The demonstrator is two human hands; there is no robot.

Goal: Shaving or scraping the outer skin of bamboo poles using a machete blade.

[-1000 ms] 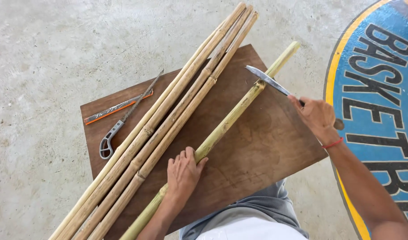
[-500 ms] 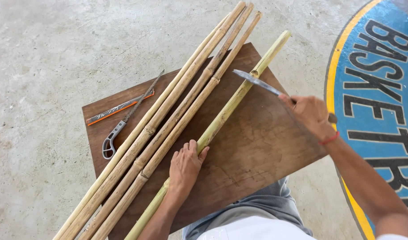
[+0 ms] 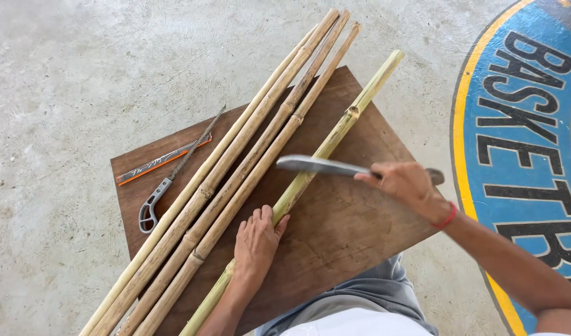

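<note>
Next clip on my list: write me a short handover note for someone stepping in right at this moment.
Left hand: flat on the greenish bamboo pole, pinning it to the brown wooden board.
Right hand: gripping a metal-bladed knife, blade over the pole.
Four tan bamboo poles lie alongside; a small grey-handled saw and its orange-edged sheath rest at the board's left.
Done: no cut visible in the pole.
Left: cannot tell.

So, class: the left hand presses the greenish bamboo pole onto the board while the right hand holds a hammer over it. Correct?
Not quite. The head view shows the right hand holding a broad-bladed knife, not a hammer. The left hand does press the greenish bamboo pole onto the board.
</note>
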